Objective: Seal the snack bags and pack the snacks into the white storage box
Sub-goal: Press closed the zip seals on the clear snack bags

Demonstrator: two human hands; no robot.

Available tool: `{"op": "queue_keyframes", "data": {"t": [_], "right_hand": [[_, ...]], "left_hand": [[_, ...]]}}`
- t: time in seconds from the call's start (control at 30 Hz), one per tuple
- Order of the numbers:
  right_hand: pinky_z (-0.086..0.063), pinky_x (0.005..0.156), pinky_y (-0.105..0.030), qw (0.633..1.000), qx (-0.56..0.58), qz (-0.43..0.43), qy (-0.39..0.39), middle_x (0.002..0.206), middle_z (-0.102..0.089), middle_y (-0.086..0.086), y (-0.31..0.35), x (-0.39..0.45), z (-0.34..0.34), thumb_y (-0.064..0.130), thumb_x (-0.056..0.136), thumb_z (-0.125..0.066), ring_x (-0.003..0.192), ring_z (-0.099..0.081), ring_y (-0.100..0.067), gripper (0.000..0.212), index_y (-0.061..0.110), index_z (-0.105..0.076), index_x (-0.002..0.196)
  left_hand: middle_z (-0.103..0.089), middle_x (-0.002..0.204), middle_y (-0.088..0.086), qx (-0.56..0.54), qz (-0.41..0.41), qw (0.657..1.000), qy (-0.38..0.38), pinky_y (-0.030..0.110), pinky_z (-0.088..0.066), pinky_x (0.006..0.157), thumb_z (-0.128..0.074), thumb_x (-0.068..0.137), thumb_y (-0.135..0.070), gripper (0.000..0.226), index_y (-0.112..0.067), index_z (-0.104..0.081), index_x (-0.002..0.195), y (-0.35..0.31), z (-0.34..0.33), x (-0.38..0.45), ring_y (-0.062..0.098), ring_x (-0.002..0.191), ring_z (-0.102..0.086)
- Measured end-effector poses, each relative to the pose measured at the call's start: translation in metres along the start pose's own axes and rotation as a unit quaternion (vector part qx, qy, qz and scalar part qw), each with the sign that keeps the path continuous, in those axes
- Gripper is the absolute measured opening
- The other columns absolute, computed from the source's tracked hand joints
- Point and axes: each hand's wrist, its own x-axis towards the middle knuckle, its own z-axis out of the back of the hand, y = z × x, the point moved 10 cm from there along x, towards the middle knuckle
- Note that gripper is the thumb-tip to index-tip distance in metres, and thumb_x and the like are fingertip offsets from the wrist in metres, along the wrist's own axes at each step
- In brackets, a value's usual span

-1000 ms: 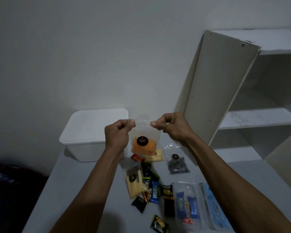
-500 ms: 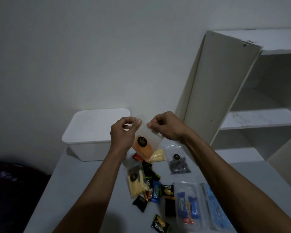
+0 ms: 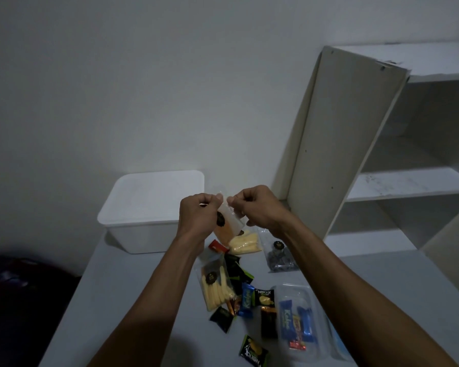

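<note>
Both hands hold a clear zip bag of orange snacks (image 3: 227, 225) up above the table. My left hand (image 3: 198, 217) pinches its top edge from the left, and my right hand (image 3: 255, 207) pinches the same edge from the right, fingertips nearly meeting. The bag hangs edge-on and is partly hidden by my left hand. The white storage box (image 3: 149, 207) stands behind at the left with its lid on. On the table lie a bag of yellow sticks (image 3: 215, 284), another yellow bag (image 3: 245, 242), a dark snack bag (image 3: 278, 254) and several small wrapped snacks (image 3: 263, 298).
A clear plastic tray (image 3: 298, 321) with blue wrapped bars sits at the front right. A white shelf unit (image 3: 355, 144) rises at the right, close to my right hand. The grey table (image 3: 133, 300) ends at the left beside a dark area.
My hands have drawn together along the bag's top edge, from its two corners to nearly touching. The bag has turned from facing me to edge-on.
</note>
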Motion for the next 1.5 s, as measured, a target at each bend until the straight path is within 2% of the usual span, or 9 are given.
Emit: {"op": "queue_keyframes", "data": {"t": [0.33, 0.53, 0.7, 0.8, 0.93, 1.03, 1.1, 1.33, 1.5], "right_hand": [[-0.048, 0.062, -0.029, 0.997, -0.059, 0.034, -0.018, 0.076, -0.067, -0.012, -0.008, -0.003, -0.009, 0.028, 0.095, -0.062, 0.064, -0.054, -0.011, 0.025, 0.009, -0.068, 0.079], [-0.047, 0.064, -0.026, 0.997, -0.069, 0.030, -0.019, 0.075, -0.066, -0.005, -0.016, -0.002, -0.015, 0.025, 0.096, -0.061, 0.067, -0.058, -0.011, 0.023, 0.011, -0.067, 0.079], [-0.049, 0.062, -0.023, 0.987, -0.142, 0.071, 0.016, 0.079, -0.067, -0.004, -0.008, -0.006, -0.007, 0.025, 0.098, -0.058, 0.070, -0.061, -0.014, 0.020, 0.012, -0.065, 0.083], [-0.055, 0.066, -0.029, 0.976, -0.190, 0.092, 0.051, 0.082, -0.070, -0.003, 0.001, -0.008, 0.008, 0.026, 0.096, -0.060, 0.076, -0.066, -0.017, 0.020, 0.010, -0.068, 0.089], [-0.050, 0.066, -0.024, 0.969, -0.202, 0.075, 0.118, 0.077, -0.067, 0.004, 0.004, -0.010, 0.018, 0.027, 0.096, -0.060, 0.071, -0.061, -0.008, 0.018, 0.013, -0.067, 0.089], [-0.051, 0.064, -0.024, 0.983, -0.152, 0.068, 0.073, 0.080, -0.069, 0.002, -0.009, -0.015, 0.037, 0.040, 0.093, -0.061, 0.072, -0.062, -0.007, 0.028, 0.013, -0.068, 0.090], [-0.053, 0.065, -0.024, 0.992, -0.112, 0.041, 0.043, 0.087, -0.070, 0.003, -0.036, -0.021, 0.044, 0.045, 0.088, -0.065, 0.078, -0.064, -0.010, 0.028, 0.018, -0.068, 0.094], [-0.054, 0.064, -0.046, 0.994, 0.018, -0.016, -0.105, 0.069, -0.068, -0.003, -0.134, -0.019, 0.051, 0.022, 0.085, -0.075, 0.062, -0.061, -0.014, 0.009, 0.014, -0.073, 0.081], [-0.051, 0.055, -0.028, 0.990, 0.041, -0.015, -0.134, 0.067, -0.066, 0.002, -0.145, 0.020, 0.067, 0.020, 0.088, -0.072, 0.059, -0.060, -0.009, 0.011, 0.012, -0.071, 0.080]], "left_hand": [[-0.070, 0.074, 0.017, -0.005, 0.014, 1.000, 0.010, 0.005, -0.043, 0.049, -0.068, 0.089, -0.019, 0.021, -0.001, -0.073, 0.079, 0.014, 0.008, 0.006, 0.008, 0.062, -0.061], [-0.068, 0.068, 0.010, 0.003, 0.062, 0.998, 0.016, 0.023, -0.044, 0.064, -0.067, 0.088, -0.015, 0.025, 0.000, -0.071, 0.068, 0.029, 0.003, 0.001, 0.008, 0.060, -0.057], [-0.064, 0.097, -0.003, -0.012, 0.034, 0.999, -0.027, 0.018, -0.041, 0.064, -0.062, 0.093, -0.028, 0.019, -0.015, -0.065, 0.107, 0.038, 0.019, 0.006, 0.004, 0.080, -0.056], [-0.058, 0.112, -0.010, 0.016, 0.005, 0.997, 0.079, 0.018, -0.042, 0.075, -0.060, 0.096, -0.025, 0.030, -0.026, -0.059, 0.126, 0.040, 0.003, 0.015, 0.006, 0.093, -0.055], [-0.069, 0.095, -0.008, -0.002, -0.028, 0.992, 0.125, 0.017, -0.046, 0.075, -0.067, 0.091, -0.020, 0.007, -0.019, -0.071, 0.097, 0.036, -0.014, 0.012, 0.009, 0.085, -0.059], [-0.069, 0.082, -0.001, -0.035, -0.012, 0.995, 0.090, 0.016, -0.049, 0.059, -0.071, 0.088, -0.018, 0.006, -0.018, -0.072, 0.082, 0.048, -0.018, 0.009, 0.009, 0.075, -0.059], [-0.070, 0.082, 0.002, -0.060, 0.021, 0.995, 0.078, 0.020, -0.051, 0.063, -0.071, 0.086, -0.017, 0.005, -0.017, -0.073, 0.082, 0.063, -0.021, 0.005, 0.011, 0.076, -0.061], [-0.069, 0.072, 0.001, -0.107, 0.115, 0.984, 0.081, 0.037, -0.054, 0.069, -0.071, 0.086, -0.012, 0.006, -0.007, -0.074, 0.085, 0.117, -0.054, 0.001, 0.019, 0.072, -0.063], [-0.068, 0.063, -0.014, -0.068, 0.109, 0.991, 0.038, 0.030, -0.052, 0.061, -0.071, 0.087, -0.017, 0.008, -0.021, -0.075, 0.081, 0.128, -0.076, 0.041, 0.010, 0.063, -0.060]]}}
